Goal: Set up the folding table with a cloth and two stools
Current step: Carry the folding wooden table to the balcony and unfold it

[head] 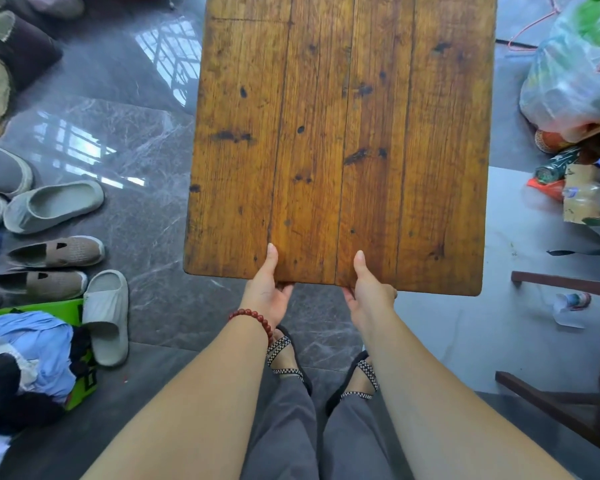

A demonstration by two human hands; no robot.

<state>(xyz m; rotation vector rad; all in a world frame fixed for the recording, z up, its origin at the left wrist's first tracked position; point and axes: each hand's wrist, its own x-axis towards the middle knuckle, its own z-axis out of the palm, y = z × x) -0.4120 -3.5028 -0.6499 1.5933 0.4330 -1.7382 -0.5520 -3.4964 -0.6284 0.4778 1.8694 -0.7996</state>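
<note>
Left grip (266, 289) and right grip (369, 293) clamp desk (336, 133) bottom edge, thumbs on top, fingers under | desk centre frame, bare | judged early: cloth, two stools not yet placed

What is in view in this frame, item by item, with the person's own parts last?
folding table: one, brown wood, centre, top bare
knit shoes: two, beige, floor at left
slip-on shoe: one, pale grey, beyond the knit shoes
slide sandal: one, white, beside the green box
clothes pile: one, blue, black and white, on the green box, lower left
plastic bag: one, clear, full, upper right
cardboard box: one, brown, right edge
wooden frame: one, dark brown, lower right
bracelet: one, red beads, left wrist
left hand: grips the table's near edge, thumb on top
right hand: same grip, alongside
</note>
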